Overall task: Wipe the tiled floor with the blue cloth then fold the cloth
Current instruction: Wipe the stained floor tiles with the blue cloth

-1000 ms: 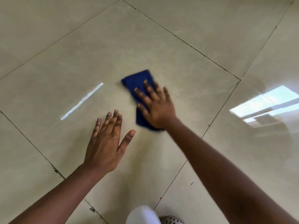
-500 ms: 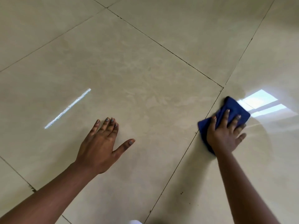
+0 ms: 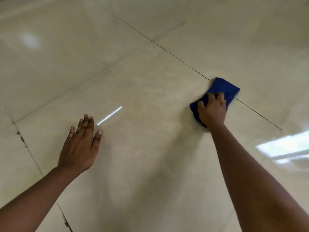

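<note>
The blue cloth (image 3: 224,88) lies bunched flat on the glossy beige tiled floor (image 3: 150,148), right of centre, across a dark grout line. My right hand (image 3: 212,110) presses down on its near half with fingers curled over it; the cloth's near part is hidden under the palm. My left hand (image 3: 80,146) rests flat on the floor at the lower left, fingers together and thumb spread, holding nothing, well apart from the cloth.
Dark grout lines (image 3: 180,58) cross the floor diagonally, with dirty joints at the left (image 3: 21,138). A bright strip of reflected light (image 3: 109,115) lies beside my left fingertips, and a window reflection (image 3: 284,148) shines at the right.
My right hand has swept the cloth from the middle of the tile out to the right and then forward onto the far grout line. My left hand stays planted on the floor.
</note>
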